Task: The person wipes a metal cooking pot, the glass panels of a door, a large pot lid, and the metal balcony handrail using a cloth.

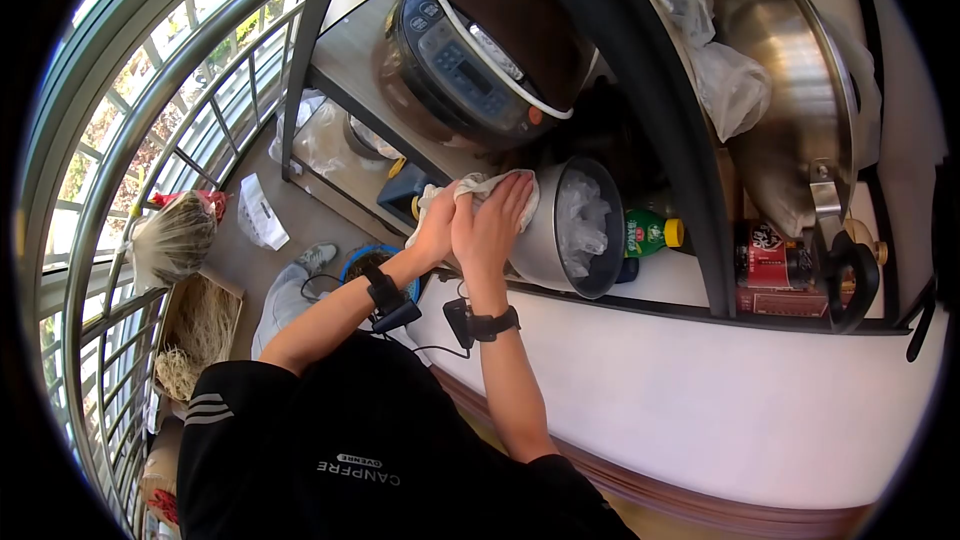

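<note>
A pale cloth (487, 184) lies bunched against the outer wall of a grey metal pot (533, 240). My right hand (487, 223) presses the cloth to the pot, fingers stretched over it. Close beside it, my left hand (434, 231) also holds the cloth, its fingers partly hidden. The pot seems tipped on its side, with its mouth facing right. Crumpled clear plastic bags (582, 223) fill the pot's mouth.
Behind the pot stands a rice cooker (455, 65) with a white cord. A green bottle (652, 233) with a yellow cap lies right of the pot. A steel wok (785, 70) leans beyond the black rack post (665, 70). Metal railing (150, 155) curves at left.
</note>
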`<state>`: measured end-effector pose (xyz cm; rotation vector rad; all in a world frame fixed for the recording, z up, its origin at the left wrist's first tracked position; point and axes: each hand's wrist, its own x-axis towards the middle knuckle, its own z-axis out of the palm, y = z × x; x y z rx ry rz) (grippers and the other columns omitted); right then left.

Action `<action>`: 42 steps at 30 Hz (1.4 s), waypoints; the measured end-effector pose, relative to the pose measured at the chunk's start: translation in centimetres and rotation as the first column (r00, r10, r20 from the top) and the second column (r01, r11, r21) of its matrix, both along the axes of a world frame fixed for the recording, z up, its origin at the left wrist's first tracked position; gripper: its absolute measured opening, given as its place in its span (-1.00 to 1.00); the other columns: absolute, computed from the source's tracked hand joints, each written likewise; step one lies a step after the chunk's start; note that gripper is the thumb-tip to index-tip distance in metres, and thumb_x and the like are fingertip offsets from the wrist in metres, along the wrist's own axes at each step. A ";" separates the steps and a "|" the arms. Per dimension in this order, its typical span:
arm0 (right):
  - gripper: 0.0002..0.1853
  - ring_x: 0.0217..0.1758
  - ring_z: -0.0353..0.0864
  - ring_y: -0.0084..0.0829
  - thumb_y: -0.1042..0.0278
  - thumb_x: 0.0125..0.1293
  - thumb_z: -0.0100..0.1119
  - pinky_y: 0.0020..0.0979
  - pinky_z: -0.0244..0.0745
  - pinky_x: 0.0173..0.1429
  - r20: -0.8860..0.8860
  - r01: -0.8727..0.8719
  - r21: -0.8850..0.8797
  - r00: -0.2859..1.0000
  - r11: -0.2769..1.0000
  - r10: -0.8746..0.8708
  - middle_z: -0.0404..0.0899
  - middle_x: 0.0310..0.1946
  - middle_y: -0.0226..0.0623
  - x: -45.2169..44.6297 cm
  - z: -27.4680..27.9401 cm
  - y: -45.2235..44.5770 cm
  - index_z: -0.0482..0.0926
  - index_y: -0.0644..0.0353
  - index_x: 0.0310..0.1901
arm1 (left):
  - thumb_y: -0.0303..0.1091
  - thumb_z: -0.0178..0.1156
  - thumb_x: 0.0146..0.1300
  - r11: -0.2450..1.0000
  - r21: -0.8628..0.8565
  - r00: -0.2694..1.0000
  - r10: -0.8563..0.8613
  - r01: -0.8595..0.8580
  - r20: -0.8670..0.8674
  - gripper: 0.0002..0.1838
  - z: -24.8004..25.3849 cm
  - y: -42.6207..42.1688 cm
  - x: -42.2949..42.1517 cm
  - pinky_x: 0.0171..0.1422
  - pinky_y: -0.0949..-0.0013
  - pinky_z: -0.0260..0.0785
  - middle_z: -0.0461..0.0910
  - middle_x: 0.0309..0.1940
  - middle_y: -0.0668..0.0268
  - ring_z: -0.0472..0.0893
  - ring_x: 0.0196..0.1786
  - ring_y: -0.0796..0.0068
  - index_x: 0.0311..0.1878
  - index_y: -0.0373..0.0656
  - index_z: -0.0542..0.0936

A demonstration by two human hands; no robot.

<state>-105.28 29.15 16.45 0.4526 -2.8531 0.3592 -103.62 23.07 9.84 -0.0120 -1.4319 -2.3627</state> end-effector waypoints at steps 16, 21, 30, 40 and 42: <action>-0.18 0.65 -0.17 0.17 0.19 0.37 0.08 0.15 -0.30 0.62 -0.178 -0.144 -0.338 0.980 0.930 0.087 -0.11 0.56 0.27 0.3 2.6 -1.4 -0.02 0.44 0.52 | -0.38 0.16 0.34 0.955 0.091 0.960 -0.279 0.281 -0.036 -0.71 1.5 -0.7 -1.0 -0.04 0.38 0.45 0.63 -0.24 0.25 0.53 -0.15 0.53 0.01 -0.39 0.58; -0.24 0.63 -0.13 0.22 0.24 0.37 0.13 0.14 -0.21 0.61 -0.184 -0.199 -0.307 0.972 0.931 0.148 -0.04 0.55 0.24 1.5 5.3 -0.9 0.10 0.36 0.50 | -0.39 0.12 0.29 0.832 -0.342 0.890 -0.454 0.438 0.037 -0.73 2.8 -0.6 -3.2 0.00 0.27 0.43 0.62 -0.15 0.11 0.56 -0.13 0.32 -0.02 -0.37 0.55; -0.34 0.60 -0.03 0.22 0.28 0.35 0.15 0.13 -0.12 0.59 -0.204 -0.228 -0.347 0.965 0.910 0.164 0.10 0.51 0.15 3.8 2.3 1.3 0.25 0.32 0.44 | -0.36 0.05 0.34 0.942 -0.264 0.966 -0.239 0.206 -0.097 -0.70 2.2 1.8 -0.7 0.04 0.25 0.41 0.61 -0.11 0.08 0.56 -0.08 0.28 0.01 -0.36 0.55; -0.53 0.49 0.27 0.14 0.36 0.38 0.11 -0.01 0.10 0.56 -0.096 -0.289 -0.612 0.951 0.736 0.293 0.32 0.42 0.05 3.0 1.6 2.2 0.45 0.36 0.28 | -0.32 -0.03 0.38 0.972 -0.204 0.993 -0.121 0.116 -0.012 -0.67 1.9 3.3 -1.7 0.09 0.23 0.39 0.61 -0.07 0.04 0.56 -0.03 0.24 0.04 -0.35 0.54; -0.58 0.50 0.27 0.01 0.42 0.41 0.04 -0.06 0.09 0.57 -0.169 -0.365 -0.602 0.928 0.710 0.333 0.31 0.42 0.06 3.9 2.6 1.6 0.47 0.43 0.24 | -0.31 -0.04 0.39 0.971 -0.222 0.995 -0.094 0.084 -0.036 -0.66 2.1 3.7 -1.6 0.10 0.23 0.39 0.61 -0.06 0.03 0.56 -0.02 0.23 0.05 -0.35 0.54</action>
